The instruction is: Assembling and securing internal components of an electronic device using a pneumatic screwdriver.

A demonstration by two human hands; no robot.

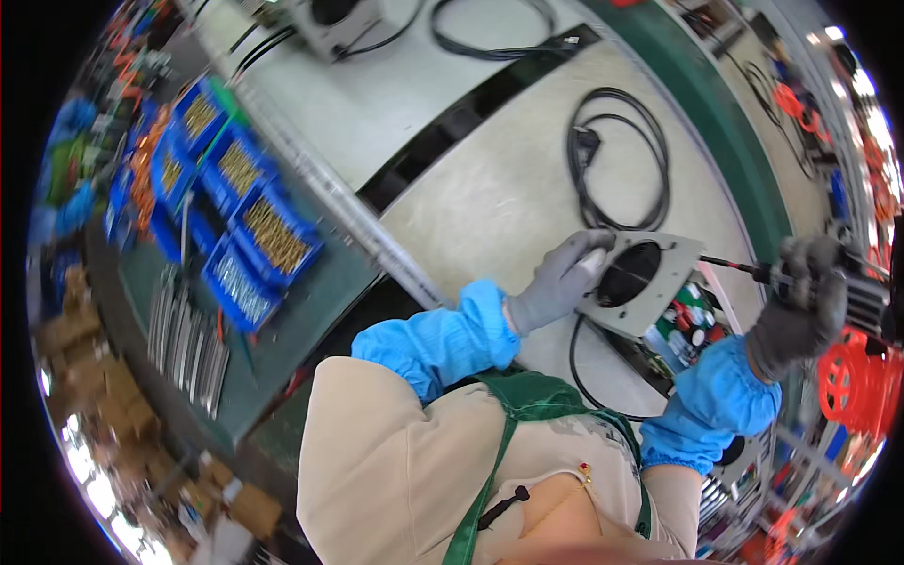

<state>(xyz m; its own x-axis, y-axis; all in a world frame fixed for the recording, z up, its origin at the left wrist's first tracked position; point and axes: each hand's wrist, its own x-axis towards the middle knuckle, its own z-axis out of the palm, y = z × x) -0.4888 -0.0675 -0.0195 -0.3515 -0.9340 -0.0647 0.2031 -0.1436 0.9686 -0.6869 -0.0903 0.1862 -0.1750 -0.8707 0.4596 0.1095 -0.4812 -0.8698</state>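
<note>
1. A crowded workshop is spread around the work, with cartons (122,395) heaped at the lower left.
2. A pale tabletop (490,188) is bounded by a metal rail along its left edge and a green strip along its right, and is crossed by a dark band.
3. Past the left edge, a green side table (273,377) is used for blue bins (303,226) and, nearer its left edge, metal rods (188,339).
4. Toward the tabletop's near right corner, a grey plate (664,281) with a round black opening is held tilted beside exposed circuit parts (692,315). A fastening step appears to be in hand at the plate's right corner; for the next move, a steady plate and a bit kept in line with the screw point would seem to be needed.
5. Just beyond the plate, a black cable (586,141) is laid in a loop near the right edge.
6. By the gloved left hand (557,282), the plate's left side is pinched, thumb and fingers nearly closed.
7. By the gloved right hand (800,311), closed in a full grip, a driver (761,272) is held, its bit aimed at the plate; whether contact is made cannot be told.
8. Small screws (273,235) are kept in the bins.
</note>
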